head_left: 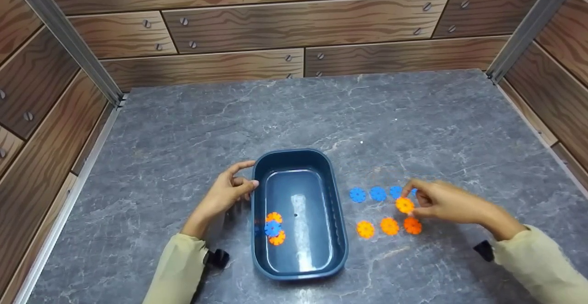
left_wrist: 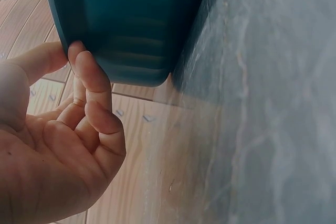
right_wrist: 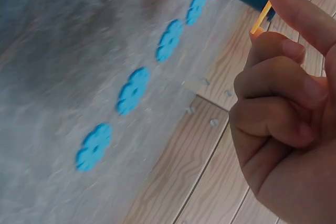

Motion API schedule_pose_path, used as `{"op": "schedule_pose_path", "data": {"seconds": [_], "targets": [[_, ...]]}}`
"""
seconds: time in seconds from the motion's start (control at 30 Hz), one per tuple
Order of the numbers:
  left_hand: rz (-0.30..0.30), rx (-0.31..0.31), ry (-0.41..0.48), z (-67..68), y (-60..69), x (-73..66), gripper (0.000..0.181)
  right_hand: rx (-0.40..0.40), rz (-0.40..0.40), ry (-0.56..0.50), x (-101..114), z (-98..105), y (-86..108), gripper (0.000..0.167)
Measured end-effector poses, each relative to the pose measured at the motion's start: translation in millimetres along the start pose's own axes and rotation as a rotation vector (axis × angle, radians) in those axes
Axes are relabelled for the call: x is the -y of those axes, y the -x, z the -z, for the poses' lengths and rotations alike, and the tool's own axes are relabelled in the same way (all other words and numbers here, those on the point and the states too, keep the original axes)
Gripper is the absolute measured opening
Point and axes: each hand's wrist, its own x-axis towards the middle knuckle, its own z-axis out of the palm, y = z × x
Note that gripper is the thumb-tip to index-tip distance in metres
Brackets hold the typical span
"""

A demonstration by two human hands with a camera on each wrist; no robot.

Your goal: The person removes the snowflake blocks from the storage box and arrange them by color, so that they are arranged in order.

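Observation:
A dark blue plastic tub [head_left: 337, 230] stands on the table. My left hand [head_left: 225, 191] holds its left rim, with the thumb and fingertips at the edge [left_wrist: 63, 35]. An orange flower-shaped disc [head_left: 404, 205] is pinched between the thumb and index finger of my right hand [head_left: 443, 200], raised above the table; edge-on, the disc [right_wrist: 261, 18] looks like a thin strip. Beneath and beside that hand lie a row of blue discs [head_left: 377, 194], partly hidden by it, and a row of orange discs [head_left: 389, 226]. Inside the tub, a blue disc [head_left: 273, 228] lies among orange discs [head_left: 277, 238].
The grey marbled table [head_left: 193, 129] has a wood-patterned wall [head_left: 303, 24] behind it and more such panels at both sides. Metal posts [head_left: 76, 42] stand at the back corners. The tub's raised walls lie between its discs and the rows at right.

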Motion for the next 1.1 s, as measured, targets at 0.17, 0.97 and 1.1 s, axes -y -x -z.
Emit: {"op": "schedule_pose_path", "data": {"seconds": [0.17, 0.97, 1.1], "targets": [[0.005, 0.003, 0.013, 0.0, 0.0, 0.1, 0.055, 0.002, -0.027, -0.025, -11, -2, 11.7, 0.030], [0.003, 0.008, -0.004, 0.5, 1.6, 0.2, 0.056, 0.076, -0.109, -0.169, -44, -8, 39.9, 0.030], [0.011, 0.003, -0.011, 0.5, 1.6, 0.0, 0.056, 0.074, -0.120, -0.155, -47, -10, 42.1, 0.030]]}}
